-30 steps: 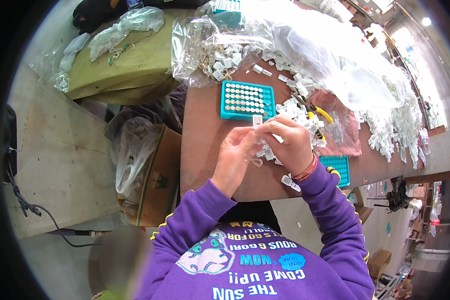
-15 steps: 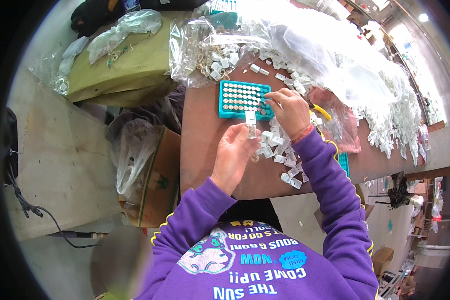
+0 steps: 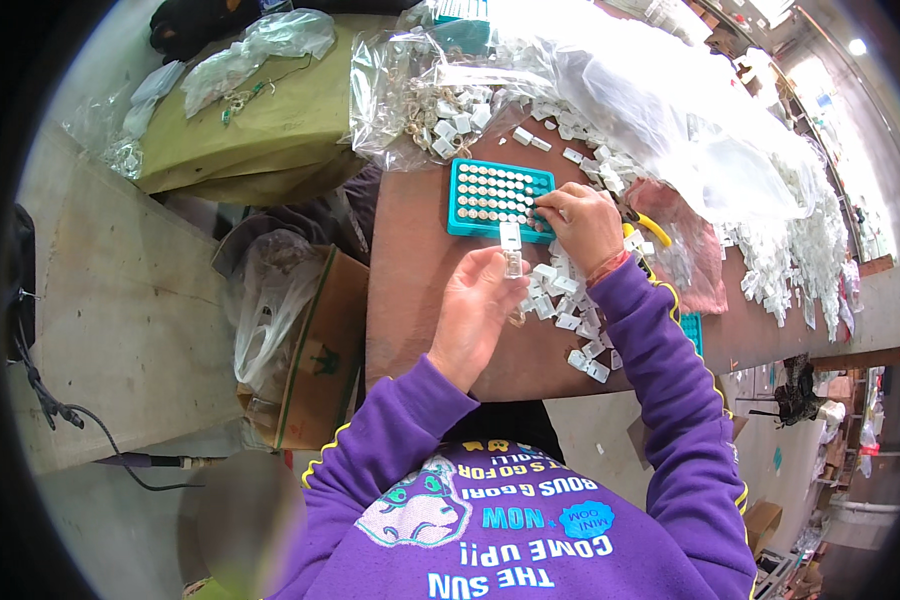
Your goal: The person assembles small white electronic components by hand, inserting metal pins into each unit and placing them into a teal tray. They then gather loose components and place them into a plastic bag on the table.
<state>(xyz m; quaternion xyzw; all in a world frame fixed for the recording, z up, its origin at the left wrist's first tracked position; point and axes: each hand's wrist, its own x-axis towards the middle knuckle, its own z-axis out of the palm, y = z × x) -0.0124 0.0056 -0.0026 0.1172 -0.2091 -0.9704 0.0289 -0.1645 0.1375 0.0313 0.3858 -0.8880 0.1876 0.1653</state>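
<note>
Left hand (image 3: 475, 305): pinching 1 white case (image 3: 511, 238)
Right hand (image 3: 585, 225): fingers bunched at teal tray (image 3: 475, 230); grip unclear
Nearby: loose white pieces (image 3: 568, 322), yellow-handled pliers (image 3: 655, 230)

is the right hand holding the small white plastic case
No, the left hand holds the small white plastic case; the right hand is at the teal rectangular tray.

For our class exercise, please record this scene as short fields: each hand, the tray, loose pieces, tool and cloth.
Left hand: holds a small white-and-clear plastic case
Right hand: fingertips at the right end of a teal rectangular plastic tray; grip unclear
Tray contents: rows of small round pale discs
Small white plastic pieces: scattered on a brown table
Yellow-handled tool: right of the right hand, partly hidden
Pink fabric cloth: right of the tool
</note>
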